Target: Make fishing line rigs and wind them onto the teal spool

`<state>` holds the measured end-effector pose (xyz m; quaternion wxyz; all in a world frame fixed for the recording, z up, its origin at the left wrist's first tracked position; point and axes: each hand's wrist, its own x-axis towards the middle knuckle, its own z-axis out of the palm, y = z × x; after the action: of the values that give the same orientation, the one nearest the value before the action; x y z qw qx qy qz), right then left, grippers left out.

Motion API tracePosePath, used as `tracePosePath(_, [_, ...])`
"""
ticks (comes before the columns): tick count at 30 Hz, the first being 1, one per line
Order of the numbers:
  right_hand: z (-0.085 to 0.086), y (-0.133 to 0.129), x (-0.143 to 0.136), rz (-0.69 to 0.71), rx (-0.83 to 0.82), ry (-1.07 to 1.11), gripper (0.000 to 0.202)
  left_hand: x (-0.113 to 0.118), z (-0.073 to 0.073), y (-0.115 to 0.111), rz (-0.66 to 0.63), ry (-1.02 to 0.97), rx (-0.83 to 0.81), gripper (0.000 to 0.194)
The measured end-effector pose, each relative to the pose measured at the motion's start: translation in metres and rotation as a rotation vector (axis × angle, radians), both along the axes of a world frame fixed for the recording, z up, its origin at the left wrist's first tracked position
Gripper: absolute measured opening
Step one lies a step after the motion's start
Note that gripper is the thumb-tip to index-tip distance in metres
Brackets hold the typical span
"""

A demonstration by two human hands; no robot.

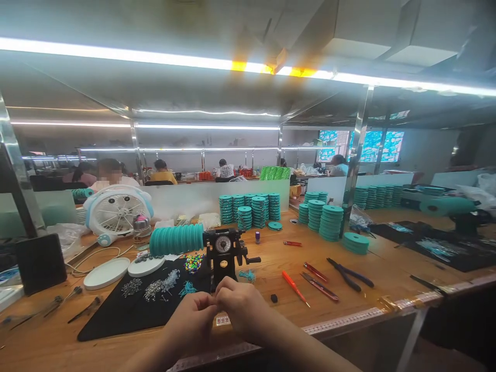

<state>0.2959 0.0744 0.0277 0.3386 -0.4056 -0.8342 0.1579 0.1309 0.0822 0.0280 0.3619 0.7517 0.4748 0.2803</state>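
Note:
My left hand and my right hand meet at the bench's front edge, fingertips pinched together. Whatever lies between the fingers is hidden or too small to make out. Just beyond them stands a black hand-cranked winder with a round dial and a crank on its right. A row of teal foam spools sits on its shaft. To the left, a black mat carries small metal pieces, clear pieces, teal bits and coloured beads.
An orange screwdriver, a red-handled cutter and dark pliers lie right. Stacked teal spools stand behind. A fan, a jar and a white lid are left. People sit beyond the partition.

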Motion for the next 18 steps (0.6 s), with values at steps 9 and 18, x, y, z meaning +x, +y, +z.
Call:
tracePosePath(9, [-0.012, 0.044, -0.019, -0.173, -0.439, 0.299, 0.007, -0.007, -0.021, 0.01, -0.116, 0.119, 0.487, 0.024])
tracePosePath(18, [0.012, 0.01, 0.013, 0.018, -0.271, 0.221, 0.016, 0.001, 0.0, 0.003, -0.056, -0.024, 0.038, 0.021])
